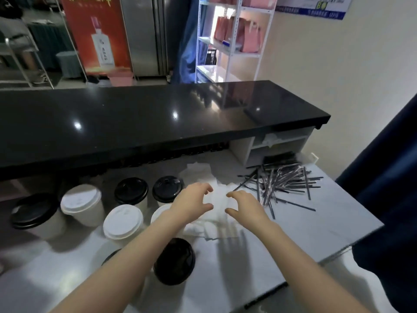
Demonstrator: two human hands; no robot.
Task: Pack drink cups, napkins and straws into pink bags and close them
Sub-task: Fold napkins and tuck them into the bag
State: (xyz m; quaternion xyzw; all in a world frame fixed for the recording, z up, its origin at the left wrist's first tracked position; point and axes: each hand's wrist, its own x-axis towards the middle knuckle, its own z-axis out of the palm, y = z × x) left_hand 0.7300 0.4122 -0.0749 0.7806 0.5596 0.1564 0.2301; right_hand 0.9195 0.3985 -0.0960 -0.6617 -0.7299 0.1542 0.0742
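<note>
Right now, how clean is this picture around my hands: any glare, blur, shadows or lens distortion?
Head view: light glares in bright spots on the black counter; the napkins between the left hand and right hand wash out white; a finger shadow falls on the table below them; the near cups are softly blurred; the wide lens bows the counter edge.

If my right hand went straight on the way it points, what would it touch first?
Probably the loose pile of white paper napkins; the right hand aims forward-left at it, though its height above is unclear.
</note>
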